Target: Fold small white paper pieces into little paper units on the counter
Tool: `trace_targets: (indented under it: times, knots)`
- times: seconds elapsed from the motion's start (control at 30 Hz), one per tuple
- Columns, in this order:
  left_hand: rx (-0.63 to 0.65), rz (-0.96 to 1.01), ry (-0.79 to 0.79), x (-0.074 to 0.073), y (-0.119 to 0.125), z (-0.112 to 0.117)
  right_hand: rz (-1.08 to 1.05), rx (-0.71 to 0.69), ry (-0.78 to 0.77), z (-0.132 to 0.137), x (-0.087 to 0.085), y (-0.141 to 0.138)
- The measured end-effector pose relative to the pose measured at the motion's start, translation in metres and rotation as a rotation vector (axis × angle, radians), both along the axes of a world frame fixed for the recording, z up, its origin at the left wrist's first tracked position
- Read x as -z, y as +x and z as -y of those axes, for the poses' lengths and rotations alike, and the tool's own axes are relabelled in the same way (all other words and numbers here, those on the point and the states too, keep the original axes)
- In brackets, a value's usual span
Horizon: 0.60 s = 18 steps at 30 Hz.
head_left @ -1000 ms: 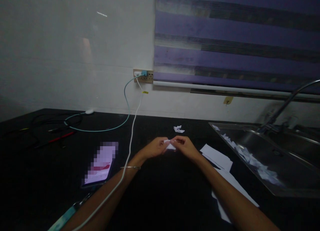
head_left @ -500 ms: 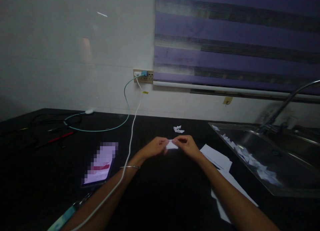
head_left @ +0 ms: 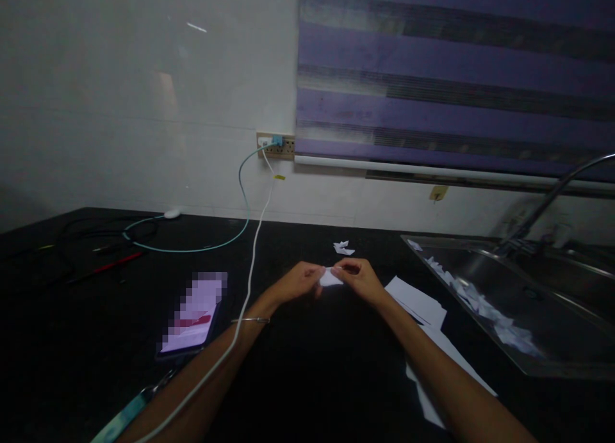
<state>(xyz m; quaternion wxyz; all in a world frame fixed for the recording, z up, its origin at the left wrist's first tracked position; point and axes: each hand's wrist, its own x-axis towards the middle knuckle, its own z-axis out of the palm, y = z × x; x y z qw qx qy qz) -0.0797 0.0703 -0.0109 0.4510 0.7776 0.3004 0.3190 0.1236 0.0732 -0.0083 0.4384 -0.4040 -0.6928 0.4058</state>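
Note:
Between my two hands is a small folded piece of white paper (head_left: 330, 278), held just above the black countertop (head_left: 331, 366). My left hand (head_left: 300, 281) pinches its left edge, thumb on top. On the other side, my right hand (head_left: 359, 278) grips the right edge between thumb and fingers. Beyond my fingers, small folded paper boats (head_left: 344, 247) rest on the counter. White paper sheets (head_left: 416, 302) lie beside and partly beneath my right forearm.
At the right, a steel sink (head_left: 509, 366) has many folded paper pieces (head_left: 490, 308) along its near-left rim, below a curved faucet (head_left: 542, 203). A lit phone (head_left: 195, 315) lies left. A white cable (head_left: 252, 264) crosses over my left forearm from the wall outlet (head_left: 283, 147).
Hardly anything differs. Both hands keep their pinch on the paper, which is tilted very slightly compared with before.

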Motion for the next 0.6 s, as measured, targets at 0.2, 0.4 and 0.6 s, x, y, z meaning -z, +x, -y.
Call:
trace_targets:
  times: [0.2,0.4,0.6]
  knots:
    - [-0.026,-0.033,0.003,0.007,0.001,-0.004,-0.022,-0.067,-0.026,-0.003,0.004,0.002]
    - [-0.018,-0.012,0.014,0.007,0.001,-0.004,0.086,-0.058,0.092,0.001,0.003,0.000]
    - [-0.102,0.071,-0.113,0.010,0.002,-0.009,0.273,-0.058,0.403,0.010,-0.002,-0.005]
